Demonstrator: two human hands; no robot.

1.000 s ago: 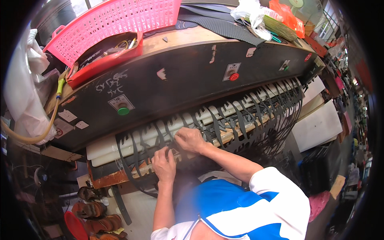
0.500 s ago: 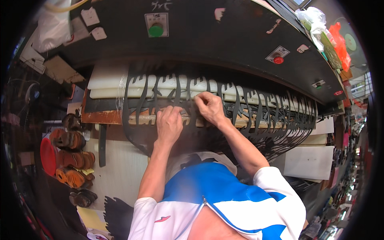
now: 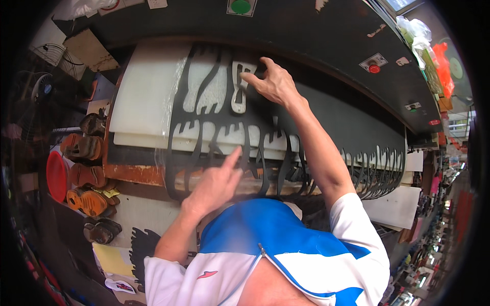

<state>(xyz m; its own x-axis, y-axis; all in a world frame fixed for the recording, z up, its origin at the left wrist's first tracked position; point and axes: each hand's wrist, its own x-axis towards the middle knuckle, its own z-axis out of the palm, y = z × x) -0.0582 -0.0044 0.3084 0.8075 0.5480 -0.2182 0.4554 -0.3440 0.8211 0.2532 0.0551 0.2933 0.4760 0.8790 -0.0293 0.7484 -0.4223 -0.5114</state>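
Note:
A black sheet (image 3: 326, 102) with rows of long cut-out openings lies across white boards and hangs over the front edge. My right hand (image 3: 275, 84) is over its far part, thumb and index finger spread beside a narrow cut-out (image 3: 238, 104) with dark strips inside. Whether the fingertips touch the sheet, I cannot tell. Nothing shows in that hand. Nearer my body, my left hand (image 3: 217, 183) is slightly blurred, its index finger stretched out over the sheet's thin front strips. No held thing shows in it. The white board (image 3: 145, 86) is exposed at the left.
A dark machine beam (image 3: 306, 30) with a green button (image 3: 241, 6) and a red button (image 3: 374, 68) spans the far side. At the left are brown sole-shaped stacks (image 3: 89, 173), a red round container (image 3: 56, 176) and a fan (image 3: 42, 86).
My right hand has moved away from my body and opened. My left hand has shifted nearer me, its index finger now extended. More of the sheet and white board shows below the beam.

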